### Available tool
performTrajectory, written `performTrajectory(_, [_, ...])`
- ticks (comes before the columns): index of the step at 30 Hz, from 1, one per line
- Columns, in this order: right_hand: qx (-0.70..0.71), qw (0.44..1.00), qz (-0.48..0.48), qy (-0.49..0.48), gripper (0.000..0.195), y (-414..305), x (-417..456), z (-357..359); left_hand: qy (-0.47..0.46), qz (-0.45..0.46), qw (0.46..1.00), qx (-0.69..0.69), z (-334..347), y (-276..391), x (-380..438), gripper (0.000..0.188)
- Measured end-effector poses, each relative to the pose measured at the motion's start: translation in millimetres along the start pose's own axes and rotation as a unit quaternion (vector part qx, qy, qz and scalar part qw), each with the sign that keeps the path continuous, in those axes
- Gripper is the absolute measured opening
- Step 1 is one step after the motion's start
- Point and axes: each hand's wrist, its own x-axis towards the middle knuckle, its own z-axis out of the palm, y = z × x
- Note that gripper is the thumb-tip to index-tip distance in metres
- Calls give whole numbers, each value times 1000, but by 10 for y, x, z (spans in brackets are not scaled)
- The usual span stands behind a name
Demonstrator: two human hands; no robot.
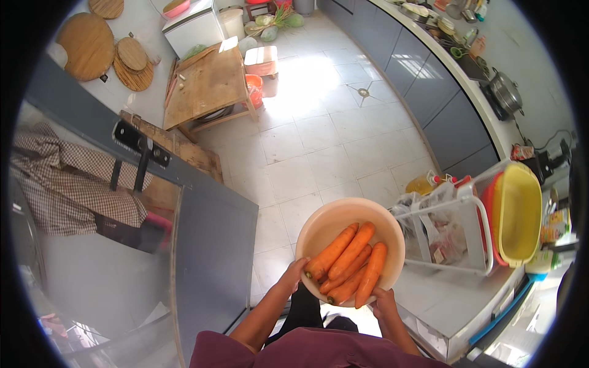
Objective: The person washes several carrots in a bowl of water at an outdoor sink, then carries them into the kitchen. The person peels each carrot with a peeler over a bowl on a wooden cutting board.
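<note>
A round, cream-coloured basin (393, 230) is held in front of my body, over the floor. Several orange carrots (352, 262) lie inside it, side by side and partly overlapping, towards the rim nearest me. On the left side my left hand (296, 272) grips the basin's rim. My right hand (383, 301) holds the rim at the lower right, close to one carrot's end. The fingers of both hands are partly hidden under the basin.
A grey door (216, 244) stands close at my left. At right, a white rack (483, 257) and a yellow tub (522, 216) sit by a counter. Further off, a low wooden table (207, 87) and stool (261, 60) stand on the tiled floor (317, 161); grey cabinets (414, 69) line the right.
</note>
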Motion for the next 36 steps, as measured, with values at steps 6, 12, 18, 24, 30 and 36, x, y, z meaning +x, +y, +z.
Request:
performTrajectory(6, [32, 999, 0, -5, 52, -591, 540, 892, -16, 11, 997, 71, -99, 1283, 417, 49])
performTrajectory(12, [-30, 999, -1, -44, 52, -1234, 1245, 1675, 28, 65, 996, 50, -164, 2250, 744, 48])
performTrajectory(18, [-111, 980, 41, -161, 48, -1977, 2318, 2826, 152, 91, 984, 32, -378, 3252, 1169, 41])
performTrajectory(24, [-220, 942, 49, -249, 47, -2585, 3289, 4331, 221, 165, 957, -91, -921, 3989, 1692, 43])
performTrajectory(30, [-309, 911, 89, -258, 40, -2811, 4019, 5671, 264, 161, 930, -197, -1448, 4598, 2268, 41])
performTrajectory(36, [-366, 892, 124, -235, 41, -2875, 4811, 6793, 314, 126, 914, -222, -1986, 5486, 2944, 40])
